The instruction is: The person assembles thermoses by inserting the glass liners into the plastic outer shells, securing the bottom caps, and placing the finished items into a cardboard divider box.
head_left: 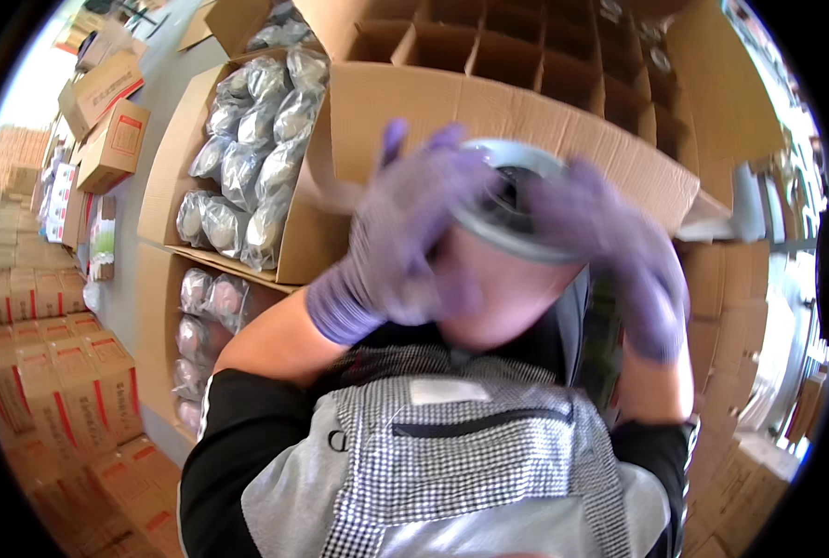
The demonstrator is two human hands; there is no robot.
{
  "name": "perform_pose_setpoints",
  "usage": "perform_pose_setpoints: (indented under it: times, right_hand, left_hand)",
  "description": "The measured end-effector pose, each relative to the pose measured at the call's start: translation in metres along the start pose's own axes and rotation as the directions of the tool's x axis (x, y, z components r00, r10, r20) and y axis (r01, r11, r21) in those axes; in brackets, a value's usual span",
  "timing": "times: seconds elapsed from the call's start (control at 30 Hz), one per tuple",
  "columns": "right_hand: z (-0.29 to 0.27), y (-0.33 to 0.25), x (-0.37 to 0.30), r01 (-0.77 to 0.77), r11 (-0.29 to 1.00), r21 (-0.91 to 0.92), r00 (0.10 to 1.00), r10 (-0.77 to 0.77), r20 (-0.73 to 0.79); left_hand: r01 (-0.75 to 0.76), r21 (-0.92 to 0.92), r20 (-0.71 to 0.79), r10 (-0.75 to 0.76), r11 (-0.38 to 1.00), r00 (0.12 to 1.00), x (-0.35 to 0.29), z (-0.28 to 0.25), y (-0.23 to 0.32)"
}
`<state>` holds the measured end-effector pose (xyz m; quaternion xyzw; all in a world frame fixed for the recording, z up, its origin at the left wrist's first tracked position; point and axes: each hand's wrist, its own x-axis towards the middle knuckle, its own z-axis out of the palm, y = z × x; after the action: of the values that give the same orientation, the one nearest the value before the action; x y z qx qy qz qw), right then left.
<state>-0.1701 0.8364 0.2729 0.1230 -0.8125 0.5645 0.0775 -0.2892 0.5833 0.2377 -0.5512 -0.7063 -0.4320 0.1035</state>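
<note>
A grey apron with a checked bib (461, 474) lies closest. Just beyond it, a pink container (503, 293) with a blue-grey rim and dark interior tilts in front of the body, between the purple-gloved hands. The left hand (405, 237) is spread at its left side and the right hand (605, 237) is at its right rim; motion blur hides whether either grips it.

Beyond the hands stands an open divided carton (433, 112), its cardboard flap turned toward the person. To the left, open cartons (174, 181) hold rows of plastic-wrapped pieces (247, 172). Past them runs a grey floor (161, 93), with stacked brown boxes (70, 391) along the left.
</note>
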Motion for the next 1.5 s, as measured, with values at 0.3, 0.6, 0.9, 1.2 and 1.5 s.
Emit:
perform_pose_setpoints:
  times: [0.3, 0.6, 0.9, 1.2, 1.5]
  right_hand:
    - [0.002, 0.001, 0.007, 0.047, 0.986, -0.160, 0.992, -0.065, -0.107]
    - [-0.001, 0.007, 0.000, 0.106, 0.990, -0.089, 0.992, -0.111, -0.053]
    - [0.017, 0.044, -0.006, 0.208, 0.972, 0.110, 0.952, -0.175, -0.251]
    - [0.029, 0.069, 0.025, 0.173, 0.727, 0.665, 0.943, 0.074, -0.325]
    - [0.024, 0.014, -0.047, 0.177, 0.975, 0.135, 0.945, -0.130, -0.302]
  left_hand:
    - [-0.023, 0.023, -0.097, 0.026, 0.999, 0.995, 0.003, 0.003, -0.007]
    - [-0.183, 0.133, -0.055, 0.192, 0.974, 0.980, 0.011, 0.011, 0.018]
    - [-0.082, 0.112, 0.062, 0.076, 0.990, 0.995, 0.020, 0.008, 0.029]
    - [-0.009, 0.139, 0.174, -0.015, 0.990, 0.985, 0.052, 0.002, 0.071]
    - [-0.212, -0.276, 0.196, 0.271, 0.937, 0.942, 0.012, -0.010, 0.042]
